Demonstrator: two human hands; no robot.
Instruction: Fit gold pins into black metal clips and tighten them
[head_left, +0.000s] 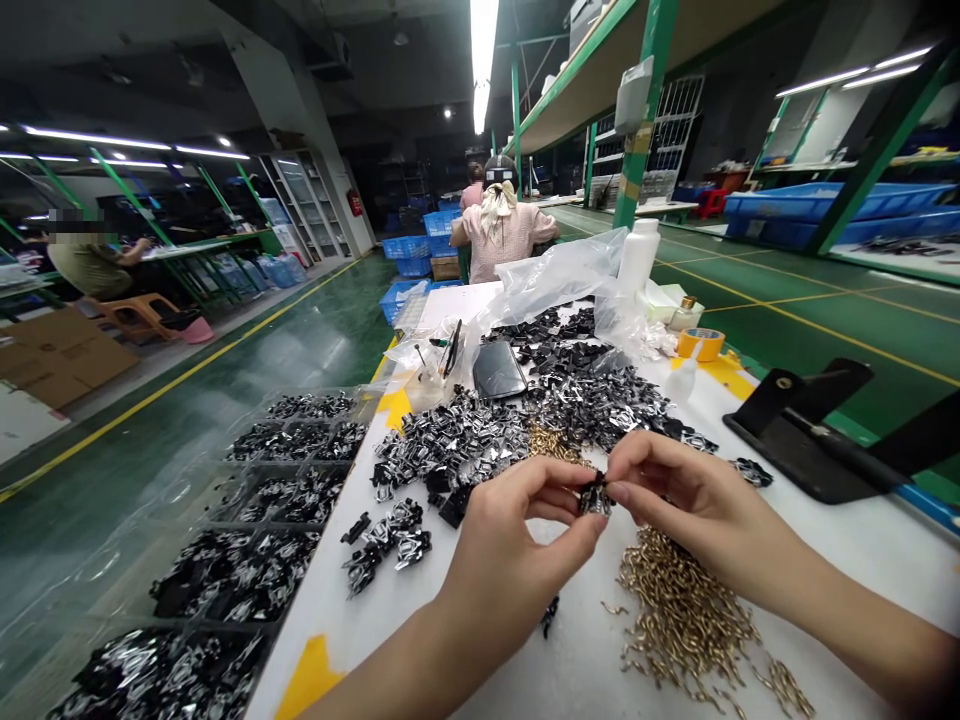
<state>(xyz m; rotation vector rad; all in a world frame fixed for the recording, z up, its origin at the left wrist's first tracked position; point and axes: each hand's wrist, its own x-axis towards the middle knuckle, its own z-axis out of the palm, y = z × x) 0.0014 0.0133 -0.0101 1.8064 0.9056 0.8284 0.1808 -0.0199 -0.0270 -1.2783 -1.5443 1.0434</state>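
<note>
Between my two hands is a small black-and-silver clip-like part. My left hand pinches it between thumb and fingers from the left. The thumb and fingertips of my right hand close on its right side; whether they also hold a smaller piece is hidden. Under my right hand lies a heap of small curved brass-coloured pins. Beyond my hands spreads a large pile of similar black-and-silver parts, with more brass pins at its near edge. Several such parts lie left of my left hand.
Divided trays full of parts stand along the table's left side. A dark phone, a white bottle, orange tape and a black metal bracket are on the table. A person in pink sits ahead.
</note>
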